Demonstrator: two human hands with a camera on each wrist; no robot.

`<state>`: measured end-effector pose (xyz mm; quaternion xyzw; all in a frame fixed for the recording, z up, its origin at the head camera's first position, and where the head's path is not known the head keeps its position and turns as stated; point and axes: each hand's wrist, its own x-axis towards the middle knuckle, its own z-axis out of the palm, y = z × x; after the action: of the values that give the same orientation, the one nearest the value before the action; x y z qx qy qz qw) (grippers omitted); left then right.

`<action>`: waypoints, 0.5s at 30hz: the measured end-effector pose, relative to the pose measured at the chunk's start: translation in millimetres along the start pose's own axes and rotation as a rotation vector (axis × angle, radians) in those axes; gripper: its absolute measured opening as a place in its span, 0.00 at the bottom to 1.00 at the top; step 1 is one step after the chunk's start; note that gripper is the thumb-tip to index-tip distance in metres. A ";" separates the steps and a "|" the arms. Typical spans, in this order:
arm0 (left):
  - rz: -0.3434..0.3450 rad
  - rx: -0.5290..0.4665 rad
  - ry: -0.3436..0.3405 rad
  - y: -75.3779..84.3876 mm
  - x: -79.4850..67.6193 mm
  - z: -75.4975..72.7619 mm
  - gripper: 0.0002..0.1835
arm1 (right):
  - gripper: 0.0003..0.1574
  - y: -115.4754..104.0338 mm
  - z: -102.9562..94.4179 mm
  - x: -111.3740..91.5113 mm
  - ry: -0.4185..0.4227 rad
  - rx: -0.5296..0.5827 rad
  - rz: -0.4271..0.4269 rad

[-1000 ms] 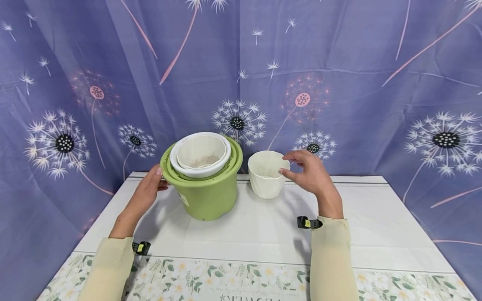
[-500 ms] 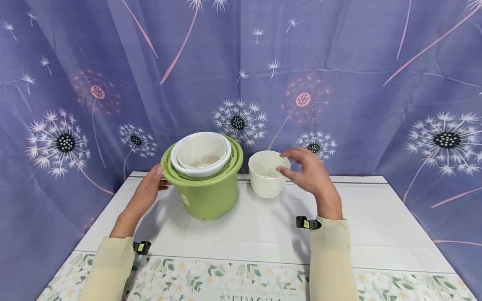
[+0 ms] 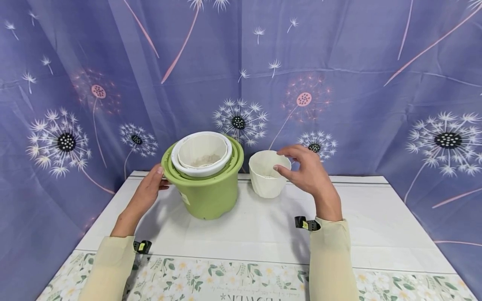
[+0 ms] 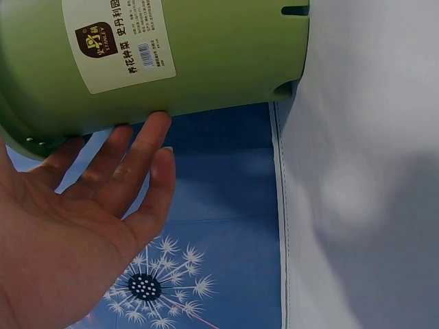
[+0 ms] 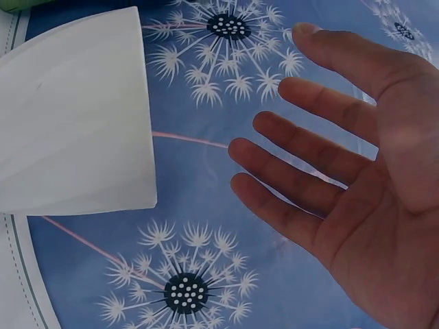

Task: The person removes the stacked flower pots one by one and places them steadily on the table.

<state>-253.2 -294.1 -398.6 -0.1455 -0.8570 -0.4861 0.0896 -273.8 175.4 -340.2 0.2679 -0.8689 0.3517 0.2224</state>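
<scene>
A green flowerpot (image 3: 211, 200) stands on the left of the table, with another green pot (image 3: 235, 161), a white pot (image 3: 201, 170) and a cream pot (image 3: 203, 146) nested inside. My left hand (image 3: 148, 186) touches its left side, thumb at the rim. In the left wrist view, the relaxed fingers (image 4: 147, 147) rest against the green wall below a paper label (image 4: 130, 48). A separate cream pot (image 3: 267, 184) stands upright to the right. My right hand (image 3: 306, 169) hovers by its rim, overlapping it in the head view; the right wrist view shows a gap between fingertips and pot wall.
The table wears a white cloth (image 3: 263, 234) with a floral front band (image 3: 188, 276). Behind it and at both sides hangs a purple dandelion-print curtain (image 3: 361, 125), close to the pots' backs.
My right hand has shifted slightly left over the cream pot's rim. The left hand and the pots keep their places, apart from a slight shift of the whole view.
</scene>
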 end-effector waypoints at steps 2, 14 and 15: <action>0.000 0.002 0.000 0.0 0.0 0.1 0.31 | 0.22 -2.1 0.2 0.5 0.007 -0.009 -0.015; 0.003 -0.003 0.001 -0.2 0.1 0.3 0.31 | 0.22 -11.8 0.1 2.3 0.035 -0.037 -0.070; 0.002 -0.003 0.000 -0.1 0.0 0.3 0.31 | 0.22 -12.5 0.2 2.4 0.036 -0.034 -0.074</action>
<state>-253.1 -293.9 -398.8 -0.1464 -0.8561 -0.4875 0.0899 -267.8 166.8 -332.9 0.2897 -0.8602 0.3330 0.2553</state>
